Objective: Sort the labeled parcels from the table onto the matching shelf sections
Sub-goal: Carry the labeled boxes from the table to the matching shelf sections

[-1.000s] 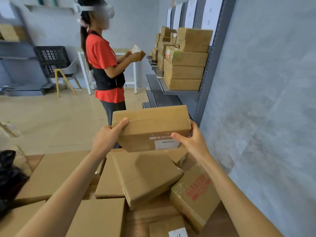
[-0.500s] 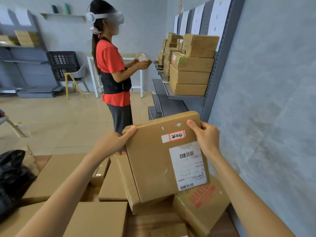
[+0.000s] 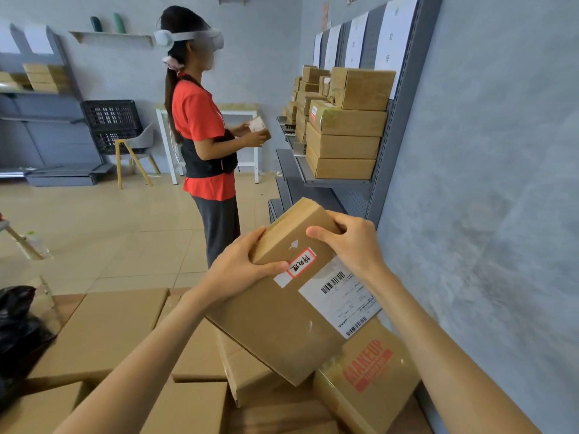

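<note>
Parcel (image 3: pixel 282 311) gripped between left hand (image 3: pixel 238 270), right hand (image 3: pixel 351 245).

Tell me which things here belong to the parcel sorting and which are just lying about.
Job: held parcel, left hand, right hand, table parcels, shelf, stacked boxes.
Lying about: black crate, chair, black bag.

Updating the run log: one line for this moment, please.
stage: label check | left hand: grips parcel | right hand: grips far end | red-bordered label: facing up | shelf: not reached
</note>
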Demonstrator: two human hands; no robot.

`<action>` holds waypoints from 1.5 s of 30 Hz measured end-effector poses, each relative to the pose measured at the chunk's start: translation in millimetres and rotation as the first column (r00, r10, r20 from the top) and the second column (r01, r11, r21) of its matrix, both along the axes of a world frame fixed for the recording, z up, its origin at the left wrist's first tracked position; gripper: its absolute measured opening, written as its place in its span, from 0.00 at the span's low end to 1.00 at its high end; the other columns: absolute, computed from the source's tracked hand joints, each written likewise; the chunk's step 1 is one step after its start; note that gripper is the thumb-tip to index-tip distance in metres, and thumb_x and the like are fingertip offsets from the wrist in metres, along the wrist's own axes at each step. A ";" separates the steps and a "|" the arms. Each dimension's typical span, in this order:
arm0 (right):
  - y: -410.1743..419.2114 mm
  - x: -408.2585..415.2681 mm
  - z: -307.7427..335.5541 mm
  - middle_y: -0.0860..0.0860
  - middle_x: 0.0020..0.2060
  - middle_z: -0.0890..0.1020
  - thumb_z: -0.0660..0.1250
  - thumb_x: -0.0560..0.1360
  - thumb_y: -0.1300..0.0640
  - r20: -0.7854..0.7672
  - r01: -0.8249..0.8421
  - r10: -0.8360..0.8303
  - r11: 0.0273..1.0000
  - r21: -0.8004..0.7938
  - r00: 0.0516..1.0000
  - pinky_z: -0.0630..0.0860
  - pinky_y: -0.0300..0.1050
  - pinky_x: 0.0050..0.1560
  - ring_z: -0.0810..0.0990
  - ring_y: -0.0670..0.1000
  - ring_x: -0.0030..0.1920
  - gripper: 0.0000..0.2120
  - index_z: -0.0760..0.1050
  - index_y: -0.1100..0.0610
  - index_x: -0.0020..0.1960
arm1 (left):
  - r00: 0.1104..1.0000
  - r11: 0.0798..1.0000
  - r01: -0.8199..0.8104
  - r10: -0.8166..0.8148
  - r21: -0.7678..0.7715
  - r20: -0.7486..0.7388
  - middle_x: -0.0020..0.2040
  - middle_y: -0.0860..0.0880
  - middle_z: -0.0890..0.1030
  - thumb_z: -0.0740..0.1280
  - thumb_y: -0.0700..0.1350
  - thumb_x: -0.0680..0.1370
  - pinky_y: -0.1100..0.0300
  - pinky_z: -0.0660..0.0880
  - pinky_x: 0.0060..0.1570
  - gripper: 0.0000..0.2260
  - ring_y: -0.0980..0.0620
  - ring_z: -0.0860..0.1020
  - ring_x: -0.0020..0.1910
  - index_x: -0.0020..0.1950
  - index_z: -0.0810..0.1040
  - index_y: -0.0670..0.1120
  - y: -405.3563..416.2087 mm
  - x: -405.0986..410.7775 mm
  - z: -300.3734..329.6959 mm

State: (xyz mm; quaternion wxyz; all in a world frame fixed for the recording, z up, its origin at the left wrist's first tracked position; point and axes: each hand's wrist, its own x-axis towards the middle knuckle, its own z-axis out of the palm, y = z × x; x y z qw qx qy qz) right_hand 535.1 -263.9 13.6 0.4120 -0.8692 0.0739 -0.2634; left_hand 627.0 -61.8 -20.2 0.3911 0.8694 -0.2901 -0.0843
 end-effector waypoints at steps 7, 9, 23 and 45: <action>-26.9 0.1 -12.2 0.45 0.65 0.76 0.72 0.72 0.44 0.058 0.187 -0.201 0.965 0.182 0.978 0.70 0.36 0.61 0.74 0.44 0.63 0.30 0.71 0.53 0.70 | 0.967 0.870 -0.251 0.203 -0.424 -0.156 0.57 0.52 0.80 0.73 0.69 0.57 0.53 0.78 0.52 0.44 0.52 0.81 0.52 0.70 0.69 0.55 18.9 17.9 3.8; -34.0 -2.4 -15.7 0.45 0.70 0.71 0.71 0.73 0.45 0.065 0.222 -0.246 0.940 0.259 0.967 0.66 0.39 0.65 0.68 0.45 0.70 0.32 0.66 0.51 0.74 | 0.948 0.767 -0.312 0.217 -0.560 -0.232 0.55 0.49 0.82 0.75 0.62 0.64 0.53 0.80 0.48 0.34 0.49 0.82 0.50 0.67 0.73 0.53 25.5 20.6 8.0; 56.8 15.6 -50.2 0.46 0.59 0.81 0.77 0.59 0.35 0.035 -0.028 -0.010 0.422 0.906 0.999 0.75 0.57 0.62 0.81 0.49 0.57 0.45 0.65 0.46 0.71 | 0.690 0.266 -0.702 0.024 -0.660 -0.724 0.62 0.52 0.79 0.66 0.73 0.65 0.50 0.77 0.57 0.40 0.51 0.79 0.58 0.69 0.68 0.50 -39.9 -23.3 -17.0; -7.0 -57.1 -1.6 0.51 0.46 0.86 0.73 0.70 0.56 0.058 -0.034 -0.016 0.638 0.769 0.998 0.81 0.42 0.35 0.86 0.50 0.43 0.15 0.78 0.55 0.57 | 0.869 0.718 -0.259 -0.119 -0.646 -0.480 0.55 0.47 0.84 0.74 0.62 0.60 0.56 0.79 0.46 0.37 0.48 0.83 0.51 0.66 0.74 0.49 31.8 -34.2 6.6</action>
